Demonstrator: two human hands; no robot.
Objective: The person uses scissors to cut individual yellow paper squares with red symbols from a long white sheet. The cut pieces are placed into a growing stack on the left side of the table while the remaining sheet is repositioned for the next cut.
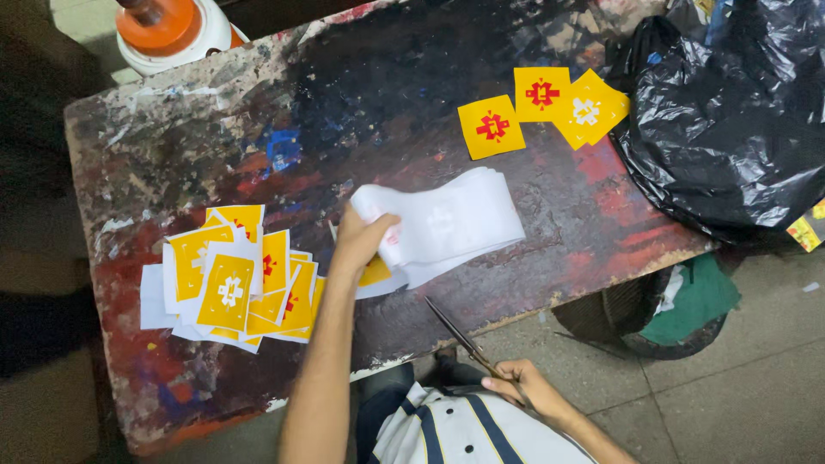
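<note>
Black plastic bag [730, 120], orange-white container [172, 30].

A thick white strip of sticker sheets [447, 225] (backing side up, curling at its left end) lies across the paint-stained tabletop [344, 94], while slim scissors [460, 337], blades nearly closed, angle over the tabletop's near edge.

Paint-stained worktable [361, 94], seen from above. Left hand [361, 241] at centre grips a curled stack of white sheets [447, 225], yellow showing beneath. Right hand [524, 385] at 5 o'clock holds scissors [455, 331], blades closed, over the table's near edge. Heap of cut yellow squares [232, 288] at 9 o'clock. Three yellow squares [541, 107] at 1 o'clock, beside a black plastic bag [730, 120].
</note>
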